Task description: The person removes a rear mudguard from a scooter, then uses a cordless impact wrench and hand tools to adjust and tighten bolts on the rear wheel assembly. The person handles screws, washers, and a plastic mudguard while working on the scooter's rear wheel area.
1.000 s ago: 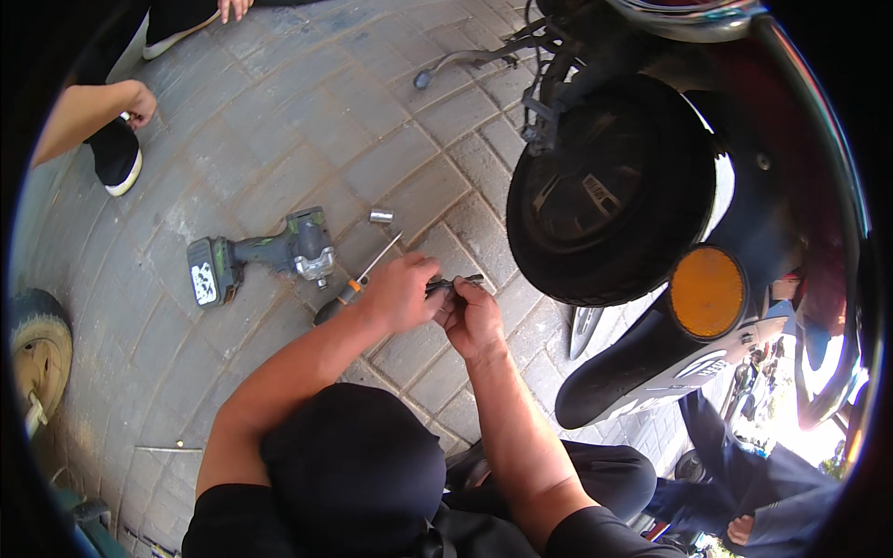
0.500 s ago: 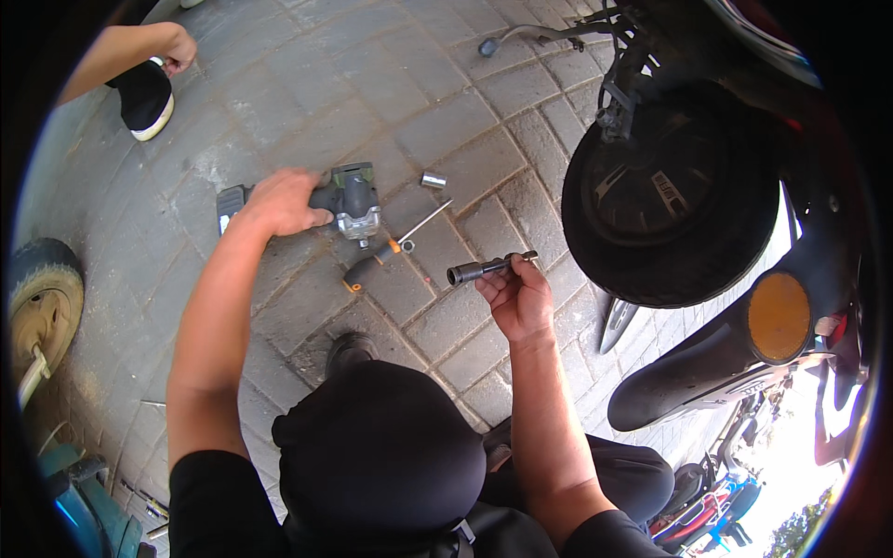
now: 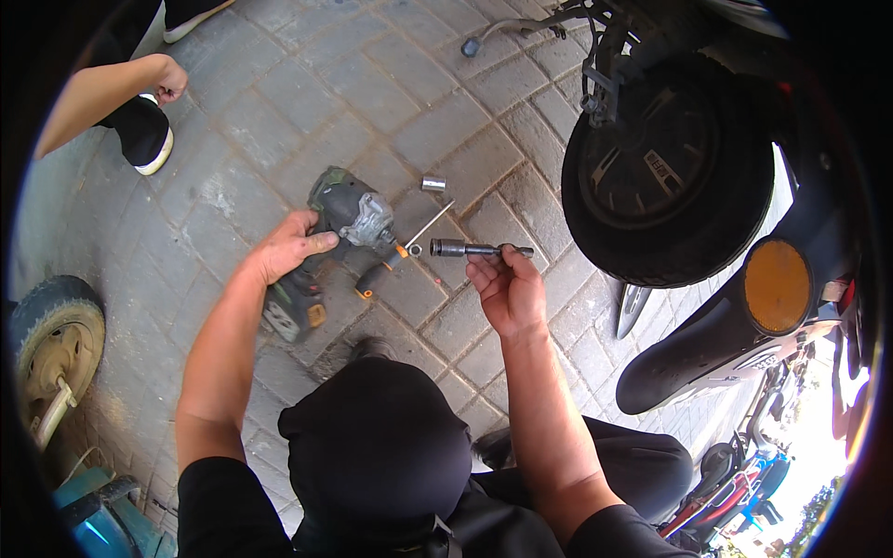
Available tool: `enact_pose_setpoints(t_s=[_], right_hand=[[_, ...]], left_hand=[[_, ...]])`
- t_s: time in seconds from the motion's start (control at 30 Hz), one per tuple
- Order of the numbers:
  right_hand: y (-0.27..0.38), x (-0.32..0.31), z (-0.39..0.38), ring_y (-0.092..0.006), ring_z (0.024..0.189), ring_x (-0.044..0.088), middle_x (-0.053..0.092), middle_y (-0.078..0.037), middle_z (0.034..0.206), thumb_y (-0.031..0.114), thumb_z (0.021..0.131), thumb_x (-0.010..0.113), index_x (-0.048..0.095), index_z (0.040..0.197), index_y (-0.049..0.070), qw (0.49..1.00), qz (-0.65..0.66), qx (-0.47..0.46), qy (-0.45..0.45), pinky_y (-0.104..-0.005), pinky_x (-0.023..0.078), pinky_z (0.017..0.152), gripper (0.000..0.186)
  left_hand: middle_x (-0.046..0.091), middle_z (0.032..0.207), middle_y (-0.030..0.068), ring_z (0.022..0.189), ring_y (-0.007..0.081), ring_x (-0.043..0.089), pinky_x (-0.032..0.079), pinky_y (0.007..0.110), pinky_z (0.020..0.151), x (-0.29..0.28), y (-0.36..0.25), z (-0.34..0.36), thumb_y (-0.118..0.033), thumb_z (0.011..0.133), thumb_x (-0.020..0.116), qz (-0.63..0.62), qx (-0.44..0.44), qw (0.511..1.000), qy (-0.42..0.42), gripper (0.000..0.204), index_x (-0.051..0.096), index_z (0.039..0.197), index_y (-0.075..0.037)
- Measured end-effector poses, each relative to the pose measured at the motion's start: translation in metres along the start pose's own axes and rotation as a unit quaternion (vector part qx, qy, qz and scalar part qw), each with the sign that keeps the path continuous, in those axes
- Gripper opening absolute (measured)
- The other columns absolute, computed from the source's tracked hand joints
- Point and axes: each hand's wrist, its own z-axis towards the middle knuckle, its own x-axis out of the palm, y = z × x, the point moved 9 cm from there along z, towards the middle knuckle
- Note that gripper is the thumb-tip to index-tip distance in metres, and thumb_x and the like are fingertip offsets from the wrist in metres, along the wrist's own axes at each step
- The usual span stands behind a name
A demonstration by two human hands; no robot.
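Note:
My left hand is closed round the handle of a dark green and grey cordless impact wrench. The wrench's nose points to the right, and its battery end hangs toward me. In my right hand, between thumb and fingers, is a dark metal socket on a thin shank, its wide mouth facing the wrench. A gap separates the two tools. Below the wrench's nose, a screwdriver with a black and orange handle lies on the paving. Near it are a small nut and a short silver socket.
At right stands a vehicle with a black wheel and a dark fender with an orange reflector. A small tyred wheel is at far left. Another person's hand and shoe show at upper left. Grey paving lies below.
The impact wrench has been lifted and turned, its nose swinging right and its battery end toward me. My right hand has brought the dark socket slightly left and levelled it.

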Motion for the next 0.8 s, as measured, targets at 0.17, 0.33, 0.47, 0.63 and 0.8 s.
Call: enact_pose_setpoints(t_s=[0.17, 0.33, 0.47, 0.63, 0.8], right_hand=[[0.017, 0.047, -0.005, -0.0297, 0.083, 0.071, 0.066, -0.015, 0.088, 0.008, 0.098, 0.051, 0.056, 0.096, 0.002, 0.997, 0.008, -0.067, 0.048, -0.0425, 0.061, 0.075, 0.009], [0.034, 0.070, -0.002, -0.0301, 0.082, 0.070, 0.065, -0.015, 0.089, 0.005, 0.099, 0.052, 0.055, 0.097, 0.000, 0.993, 0.013, -0.115, 0.038, -0.0430, 0.062, 0.074, 0.006], [0.026, 0.082, 0.007, -0.0320, 0.088, 0.069, 0.065, -0.016, 0.092, 0.007, 0.099, 0.051, 0.054, 0.098, 0.001, 0.993, 0.022, -0.110, 0.034, -0.0446, 0.062, 0.079, 0.007], [0.028, 0.088, 0.008, -0.0334, 0.093, 0.069, 0.064, -0.017, 0.097, 0.006, 0.099, 0.051, 0.053, 0.099, 0.001, 0.994, 0.002, -0.101, 0.050, -0.0459, 0.061, 0.084, 0.006], [0.036, 0.103, 0.006, -0.0325, 0.090, 0.070, 0.066, -0.020, 0.101, 0.002, 0.098, 0.050, 0.051, 0.103, 0.001, 0.983, 0.030, -0.123, 0.131, -0.0445, 0.062, 0.084, 0.005]], left_hand=[[0.069, 0.101, 0.0059, 0.087, 0.0140, 0.061, 0.051, 0.030, 0.080, 0.008, -0.019, -0.011, -0.024, 0.086, 0.073, -0.237, 0.098, 0.965, -0.059, 0.040, 0.064, 0.113, 0.004], [0.068, 0.103, 0.0058, 0.090, 0.0141, 0.061, 0.051, 0.031, 0.081, 0.012, -0.032, -0.019, -0.026, 0.088, 0.071, -0.320, 0.116, 0.940, -0.033, 0.042, 0.062, 0.117, 0.004], [0.067, 0.108, 0.0072, 0.092, 0.0144, 0.062, 0.051, 0.031, 0.082, 0.012, -0.043, -0.024, -0.026, 0.089, 0.070, -0.290, 0.113, 0.949, -0.054, 0.043, 0.062, 0.119, 0.004], [0.065, 0.091, 0.0044, 0.076, 0.0126, 0.059, 0.049, 0.028, 0.068, 0.012, -0.058, -0.024, -0.031, 0.089, 0.068, -0.281, 0.145, 0.945, -0.077, 0.039, 0.062, 0.112, 0.000], [0.064, 0.086, 0.0048, 0.072, 0.0132, 0.059, 0.049, 0.028, 0.065, 0.018, -0.056, -0.019, -0.031, 0.089, 0.068, -0.321, 0.125, 0.938, -0.042, 0.036, 0.061, 0.109, -0.001]])
